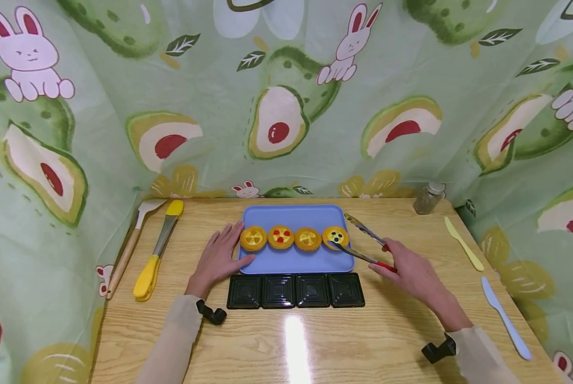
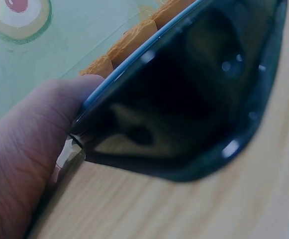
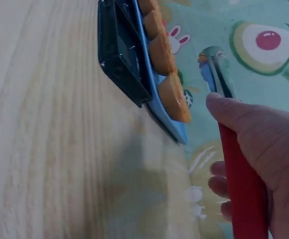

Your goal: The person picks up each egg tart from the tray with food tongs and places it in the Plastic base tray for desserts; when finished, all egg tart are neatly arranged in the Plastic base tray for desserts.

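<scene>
A blue tray (image 1: pixel 296 262) carries several egg tarts in a row. The plain tart (image 1: pixel 253 238) at its left end is nearest my left hand (image 1: pixel 220 254), which rests at the tray's left edge with fingers extended and thumb over the front corner. Red pieces top the second tart (image 1: pixel 280 237); another plain tart (image 1: pixel 307 239) follows. Dark berry-like pieces top the rightmost tart (image 1: pixel 335 238). My right hand (image 1: pixel 413 268) holds red-handled metal tongs (image 3: pixel 241 174), their arms spread. One tong tip overlaps the rightmost tart in the head view; the other is beyond the tray's right edge.
Black square containers (image 1: pixel 296 290) line the tray's front. At left lie a wooden-handled spatula (image 1: pixel 131 242) and yellow tongs (image 1: pixel 159 250). A lidded jar (image 1: pixel 428 198), a yellow knife (image 1: pixel 462 244) and a blue knife (image 1: pixel 506 317) are at right. Printed cloth (image 1: pixel 209 69) surrounds the table.
</scene>
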`<state>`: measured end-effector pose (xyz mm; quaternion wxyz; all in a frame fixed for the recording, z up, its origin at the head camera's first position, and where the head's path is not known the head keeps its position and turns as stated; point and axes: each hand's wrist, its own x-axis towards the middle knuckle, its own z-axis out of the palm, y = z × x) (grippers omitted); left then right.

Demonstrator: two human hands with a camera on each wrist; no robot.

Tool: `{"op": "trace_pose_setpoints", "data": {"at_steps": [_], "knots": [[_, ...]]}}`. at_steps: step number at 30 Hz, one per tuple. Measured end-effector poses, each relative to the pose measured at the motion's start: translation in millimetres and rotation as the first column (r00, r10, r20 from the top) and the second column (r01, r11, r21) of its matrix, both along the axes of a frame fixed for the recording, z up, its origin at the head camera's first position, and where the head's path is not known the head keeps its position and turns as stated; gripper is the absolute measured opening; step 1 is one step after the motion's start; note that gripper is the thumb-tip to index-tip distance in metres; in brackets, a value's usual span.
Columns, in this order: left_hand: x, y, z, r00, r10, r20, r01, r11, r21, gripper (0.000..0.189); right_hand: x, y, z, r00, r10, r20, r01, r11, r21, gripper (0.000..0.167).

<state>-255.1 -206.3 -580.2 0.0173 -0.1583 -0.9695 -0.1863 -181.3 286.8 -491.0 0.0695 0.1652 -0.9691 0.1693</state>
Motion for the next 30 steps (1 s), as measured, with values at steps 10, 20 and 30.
{"op": "trace_pose_setpoints", "data": {"at_steps": [10, 20, 30], "knots": [[-0.4, -2.1, -3.8, 1.000, 0.005, 0.003, -0.005, 1.000, -0.009, 0.108, -6.1, -3.3, -13.0, 1.000, 0.017, 0.019, -0.018, 0.997, 0.077, 0.057], [-0.1, -1.7, 0.1, 1.000, -0.001, -0.006, 0.001, 1.000, -0.002, 0.108, -12.6, -4.9, -17.6, 0.999, 0.030, 0.019, -0.032, 0.993, 0.117, 0.061], [-1.4, -0.8, -2.4, 1.000, 0.001, 0.002, -0.001, 1.000, -0.011, 0.109, -18.9, -6.7, -20.1, 0.999, 0.018, 0.027, -0.023, 0.982, 0.186, 0.066]]}}
